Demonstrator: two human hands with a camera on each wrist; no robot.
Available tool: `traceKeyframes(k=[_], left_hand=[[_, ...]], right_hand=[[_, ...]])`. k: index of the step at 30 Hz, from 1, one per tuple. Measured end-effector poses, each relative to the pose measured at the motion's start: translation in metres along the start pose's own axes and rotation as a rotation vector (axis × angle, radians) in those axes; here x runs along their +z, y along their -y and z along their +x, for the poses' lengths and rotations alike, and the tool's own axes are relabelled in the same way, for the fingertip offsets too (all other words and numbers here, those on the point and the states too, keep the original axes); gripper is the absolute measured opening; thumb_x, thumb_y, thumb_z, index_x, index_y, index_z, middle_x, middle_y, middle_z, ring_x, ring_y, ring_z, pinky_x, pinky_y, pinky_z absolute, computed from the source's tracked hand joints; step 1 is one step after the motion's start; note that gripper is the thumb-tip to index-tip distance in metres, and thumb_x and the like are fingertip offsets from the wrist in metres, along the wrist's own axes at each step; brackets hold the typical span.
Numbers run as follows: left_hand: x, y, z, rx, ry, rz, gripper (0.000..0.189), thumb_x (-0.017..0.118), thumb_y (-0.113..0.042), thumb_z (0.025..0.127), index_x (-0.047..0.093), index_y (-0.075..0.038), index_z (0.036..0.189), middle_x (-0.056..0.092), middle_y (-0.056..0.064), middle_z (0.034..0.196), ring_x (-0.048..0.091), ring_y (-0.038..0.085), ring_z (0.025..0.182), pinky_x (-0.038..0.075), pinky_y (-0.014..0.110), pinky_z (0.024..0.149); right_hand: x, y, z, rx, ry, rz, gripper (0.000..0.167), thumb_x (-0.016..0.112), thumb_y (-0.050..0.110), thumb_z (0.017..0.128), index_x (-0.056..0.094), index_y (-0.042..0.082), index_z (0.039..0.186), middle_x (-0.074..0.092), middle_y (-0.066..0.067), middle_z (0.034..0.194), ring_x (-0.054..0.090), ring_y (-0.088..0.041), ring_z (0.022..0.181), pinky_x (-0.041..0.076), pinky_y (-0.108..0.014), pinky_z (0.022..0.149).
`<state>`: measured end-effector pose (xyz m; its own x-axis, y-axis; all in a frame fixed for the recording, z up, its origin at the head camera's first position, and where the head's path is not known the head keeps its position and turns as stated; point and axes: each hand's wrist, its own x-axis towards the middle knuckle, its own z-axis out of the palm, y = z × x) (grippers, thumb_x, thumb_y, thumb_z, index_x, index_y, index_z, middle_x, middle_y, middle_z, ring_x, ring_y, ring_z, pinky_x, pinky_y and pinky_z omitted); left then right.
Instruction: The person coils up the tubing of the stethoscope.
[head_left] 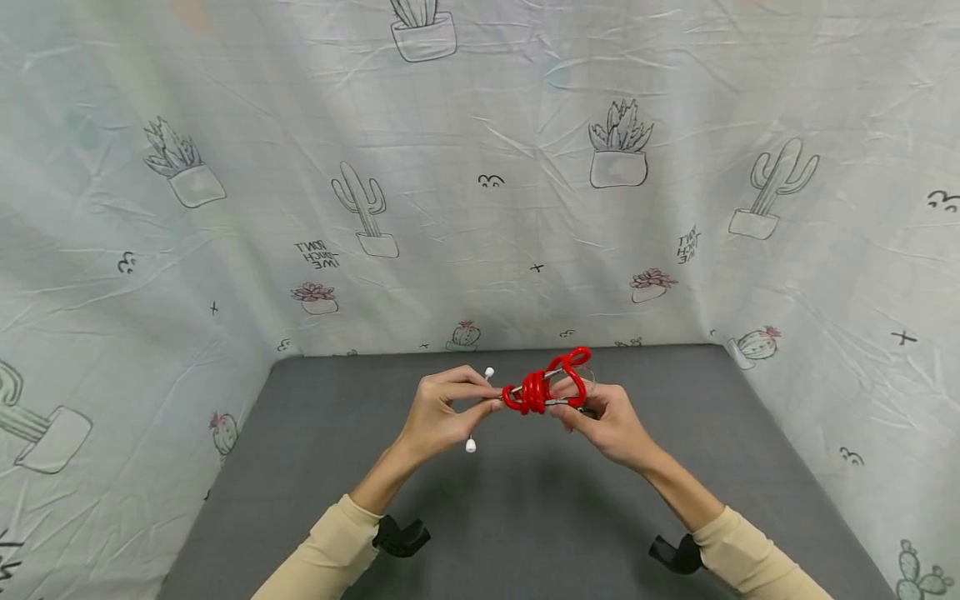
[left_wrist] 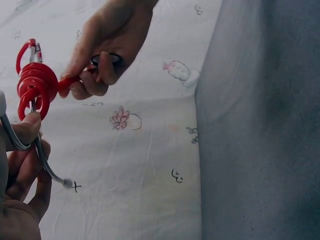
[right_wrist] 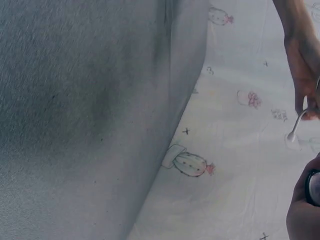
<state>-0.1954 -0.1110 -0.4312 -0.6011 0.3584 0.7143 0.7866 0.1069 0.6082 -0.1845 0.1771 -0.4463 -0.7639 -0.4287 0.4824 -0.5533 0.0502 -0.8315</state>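
Above the grey table, my left hand (head_left: 450, 408) pinches a bent grey metal wire frame (left_wrist: 45, 162) between thumb and fingers. White caps (head_left: 471, 446) tip the wire ends that stick out on either side of that hand. A glossy red cord (head_left: 534, 392) is wound in several tight turns around the frame, with loops beyond the coil. My right hand (head_left: 607, 421) pinches a red length leading off the coil, seen in the left wrist view. A black-rimmed round piece (left_wrist: 107, 60) lies within its curled fingers; its kind is unclear.
The grey tabletop (head_left: 540, 517) spreads below both hands. A pale cloth (head_left: 450, 208) printed with cacti hangs behind and at both sides. Black wrist mounts (head_left: 402, 537) sit by the cream sleeves (head_left: 330, 542).
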Motion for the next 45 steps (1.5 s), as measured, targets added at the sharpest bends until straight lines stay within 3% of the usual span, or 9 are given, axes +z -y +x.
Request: traceKeyframes(k=[8,16,21,28,32,36,40,45], left_hand=[[-0.002,0.0,-0.002,-0.033,-0.014,-0.079,0.015,0.085,0.012,0.085,0.085,0.004,0.097,0.077,0.018,0.09,0.072,0.021,0.081,0.062,0.025,0.069],[-0.005,0.0,-0.002,-0.086,-0.011,-0.049,0.014,0.087,0.007,0.086,0.086,0.0,0.098,0.079,0.013,0.09,0.071,0.016,0.082,0.058,0.024,0.065],[-0.002,0.0,0.001,-0.124,-0.033,0.011,0.01,0.088,0.0,0.088,0.088,-0.004,0.098,0.08,0.011,0.089,0.071,0.015,0.081,0.056,0.026,0.064],[0.004,-0.005,0.004,-0.147,-0.063,0.079,0.011,0.089,0.0,0.087,0.088,-0.004,0.097,0.08,0.008,0.089,0.07,0.018,0.079,0.056,0.025,0.064],[0.008,-0.009,0.006,-0.149,-0.071,0.113,0.011,0.089,-0.001,0.087,0.088,-0.004,0.098,0.08,0.007,0.089,0.072,0.018,0.078,0.055,0.025,0.064],[0.009,-0.012,0.007,-0.154,-0.074,0.125,0.01,0.088,0.0,0.088,0.088,-0.004,0.097,0.08,0.007,0.088,0.072,0.019,0.077,0.054,0.024,0.063],[0.007,-0.014,0.007,-0.172,-0.079,0.138,0.01,0.089,0.0,0.087,0.088,-0.003,0.097,0.08,0.007,0.088,0.071,0.019,0.077,0.056,0.03,0.062],[0.005,-0.013,0.006,-0.198,-0.07,0.154,0.011,0.089,-0.001,0.087,0.088,-0.004,0.097,0.08,0.007,0.088,0.071,0.019,0.078,0.057,0.033,0.062]], right_hand=[[0.014,0.011,-0.004,-0.075,-0.034,-0.115,0.022,0.075,-0.012,0.093,0.081,0.001,0.11,0.07,-0.012,0.095,0.061,-0.01,0.065,0.056,-0.025,0.057],[0.019,0.026,-0.005,-0.17,-0.064,-0.36,0.032,0.083,-0.01,0.087,0.082,0.004,0.116,0.077,-0.01,0.109,0.074,-0.013,0.087,0.062,-0.017,0.076],[0.02,0.034,-0.003,-0.26,-0.097,-0.53,0.042,0.084,-0.015,0.082,0.079,0.003,0.12,0.073,-0.01,0.11,0.07,-0.014,0.083,0.057,-0.012,0.074],[0.022,0.041,-0.001,-0.348,-0.135,-0.879,0.042,0.086,-0.014,0.076,0.08,-0.004,0.117,0.069,-0.016,0.107,0.071,-0.02,0.082,0.062,-0.027,0.065],[0.023,0.043,-0.001,-0.37,-0.154,-1.001,0.035,0.081,-0.011,0.078,0.081,-0.004,0.113,0.071,-0.017,0.105,0.07,-0.023,0.086,0.062,-0.03,0.064],[0.023,0.044,-0.001,-0.414,-0.168,-1.049,0.03,0.076,-0.008,0.081,0.082,-0.003,0.11,0.075,-0.015,0.101,0.071,-0.023,0.085,0.062,-0.031,0.065],[0.022,0.044,-0.001,-0.457,-0.158,-1.054,0.022,0.067,-0.001,0.095,0.082,-0.002,0.112,0.078,-0.012,0.101,0.072,-0.022,0.085,0.063,-0.031,0.067],[0.02,0.043,-0.003,-0.503,-0.139,-1.023,0.026,0.058,0.011,0.108,0.081,-0.002,0.11,0.078,-0.013,0.105,0.075,-0.023,0.089,0.065,-0.033,0.072]])
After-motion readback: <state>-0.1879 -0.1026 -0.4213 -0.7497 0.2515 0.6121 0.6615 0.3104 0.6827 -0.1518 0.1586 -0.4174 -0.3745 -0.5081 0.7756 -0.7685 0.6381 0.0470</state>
